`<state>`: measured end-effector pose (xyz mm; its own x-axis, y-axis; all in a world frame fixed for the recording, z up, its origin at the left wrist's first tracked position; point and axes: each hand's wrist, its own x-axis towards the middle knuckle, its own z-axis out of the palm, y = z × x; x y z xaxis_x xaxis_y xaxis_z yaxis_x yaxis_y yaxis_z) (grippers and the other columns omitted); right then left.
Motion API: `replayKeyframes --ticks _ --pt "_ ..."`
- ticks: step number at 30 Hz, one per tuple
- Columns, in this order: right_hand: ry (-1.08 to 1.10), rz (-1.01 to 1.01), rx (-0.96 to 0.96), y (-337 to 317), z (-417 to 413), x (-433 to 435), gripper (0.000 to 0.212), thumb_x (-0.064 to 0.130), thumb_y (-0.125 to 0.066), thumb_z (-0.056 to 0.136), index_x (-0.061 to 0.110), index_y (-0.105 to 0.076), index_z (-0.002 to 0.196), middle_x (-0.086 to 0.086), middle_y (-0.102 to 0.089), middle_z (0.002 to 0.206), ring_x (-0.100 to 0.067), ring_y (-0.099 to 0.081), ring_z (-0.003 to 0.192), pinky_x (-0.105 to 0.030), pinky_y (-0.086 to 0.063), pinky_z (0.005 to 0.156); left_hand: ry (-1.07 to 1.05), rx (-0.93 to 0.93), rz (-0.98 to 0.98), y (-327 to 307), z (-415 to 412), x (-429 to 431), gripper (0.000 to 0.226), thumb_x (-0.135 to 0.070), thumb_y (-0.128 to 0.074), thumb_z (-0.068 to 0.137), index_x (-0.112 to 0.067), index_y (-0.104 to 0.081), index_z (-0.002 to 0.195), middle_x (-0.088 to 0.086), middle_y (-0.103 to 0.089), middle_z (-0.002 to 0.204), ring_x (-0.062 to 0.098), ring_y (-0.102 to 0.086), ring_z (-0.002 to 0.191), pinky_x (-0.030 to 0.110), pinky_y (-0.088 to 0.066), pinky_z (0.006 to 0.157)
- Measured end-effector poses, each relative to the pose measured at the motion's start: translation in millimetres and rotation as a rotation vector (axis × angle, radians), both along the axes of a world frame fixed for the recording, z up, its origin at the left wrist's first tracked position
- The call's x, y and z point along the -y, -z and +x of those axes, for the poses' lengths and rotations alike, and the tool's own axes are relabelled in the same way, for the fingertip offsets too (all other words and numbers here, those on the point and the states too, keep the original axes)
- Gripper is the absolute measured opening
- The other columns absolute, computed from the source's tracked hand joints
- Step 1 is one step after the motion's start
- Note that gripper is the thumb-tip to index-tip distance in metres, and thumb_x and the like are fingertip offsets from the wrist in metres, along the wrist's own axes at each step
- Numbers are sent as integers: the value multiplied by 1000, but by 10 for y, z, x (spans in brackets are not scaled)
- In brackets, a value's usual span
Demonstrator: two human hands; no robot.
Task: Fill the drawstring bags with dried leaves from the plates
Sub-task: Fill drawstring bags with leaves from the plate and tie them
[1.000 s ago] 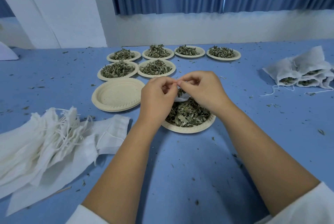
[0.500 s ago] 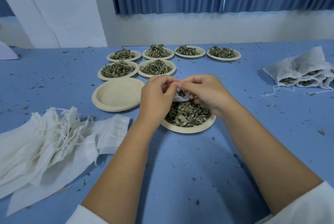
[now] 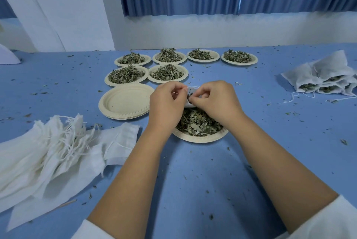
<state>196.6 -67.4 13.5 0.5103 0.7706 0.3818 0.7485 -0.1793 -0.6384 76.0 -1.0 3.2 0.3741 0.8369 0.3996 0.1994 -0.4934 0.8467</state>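
Both hands are sitting slightly apart now, the right fingertips having dropped lower than half a second ago, so the white mouth of the drawstring bag (image 3: pixel 191 90) is showing between them. That bag is hanging just above the far edge of the near plate (image 3: pixel 201 138), at the centre of the table (image 3: pixel 193 181), with dark leaf bits showing at its opening. The left hand (image 3: pixel 167 103) is pinching the bag's edge and a thin string between curled thumb and forefinger, the other fingers tucked in. The right hand (image 3: pixel 216 99) is curling its fingers tightly and pinching at the bag's mouth; whether it is gripping cloth alone or leaves as well cannot be told. Dried leaves (image 3: pixel 197 125) are lying heaped on the plate beneath both hands. At 10 o'clock a stack of empty plates (image 3: pixel 125 101) is resting just beside the left hand. At 12 o'clock six heaped plates (image 3: pixel 168 81) are sitting in two rows. At 8 o'clock a pile of empty bags (image 3: pixel 48 152) is spreading out, strings tangled. At 2 o'clock filled bags (image 3: pixel 324 80) are lying stacked, well apart from the hands.
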Motion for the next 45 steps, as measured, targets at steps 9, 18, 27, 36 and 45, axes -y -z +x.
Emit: replayKeyframes --ticks 9,18,27,36,45 --pt "-140 -108 84 -45 -34 31 27 23 -49 90 30 -76 94 9 -54 45 -12 -53 53 -29 -49 59 -42 -42 185 15 -11 -11 10 -21 -64 93 -17 -73 96 -2 -59 112 -6 -49 92 3 -36 82" --pt "-306 -349 81 -63 -51 77 36 21 -36 90 48 -59 92 11 -61 46 -5 -59 49 -34 -54 65 39 27 39 5 9 26 9 -23 -54 99 -19 -62 98 -10 -71 79 1 -66 68 16 -44 58" --pt "-199 -134 122 -85 2 78 33 24 -58 80 41 -62 108 8 -56 53 -8 -52 55 -31 -45 55 -124 50 64 -13 -49 -12 9 -19 -58 95 -22 -65 91 -5 -67 96 11 -61 88 28 -48 80" --pt "-236 -446 164 -24 150 73 49 49 -82 69 32 -65 111 8 -60 102 -11 -54 96 -30 -47 82 -257 218 -66 -75 -118 -81 12 -19 -59 93 -27 -64 87 3 -66 95 21 -61 92 40 -51 87" --pt "-201 -279 80 -28 138 52 16 28 -81 77 31 -71 89 4 -64 94 -12 -59 87 -26 -45 74 -185 153 -42 -68 -82 -27 24 -19 -61 94 -36 -59 77 0 -67 85 25 -66 87 44 -53 83"
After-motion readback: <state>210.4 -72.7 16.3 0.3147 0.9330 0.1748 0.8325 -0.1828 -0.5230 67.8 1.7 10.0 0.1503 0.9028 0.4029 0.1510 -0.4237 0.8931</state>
